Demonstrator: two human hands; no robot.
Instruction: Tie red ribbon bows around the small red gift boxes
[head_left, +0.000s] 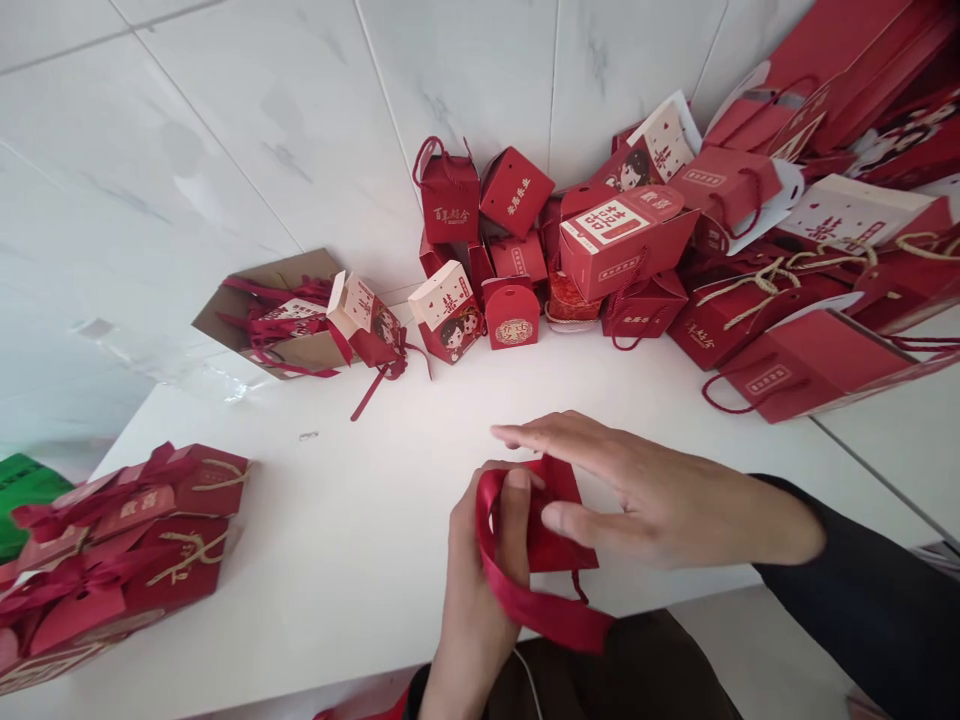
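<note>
At the table's front edge, my left hand (480, 555) is closed around a small red gift box (566, 535), its thumb bent over the top. A glossy red ribbon (544, 610) loops over that hand and trails down to the right. From the right reaches my right hand (645, 490), thumb and fingers spread on either side of the box's upper part, with nothing visible between them. A short dark red cord (579, 587) hangs from the box's lower side. The hands hide part of the box.
An open cardboard box (322, 352) with red ribbons stands by the tiled wall. Beside it is a ribboned box (367, 320). Several red gift boxes (512, 312) are piled toward the right. Larger red boxes with bows (199, 555) lie at left on the white table (337, 580).
</note>
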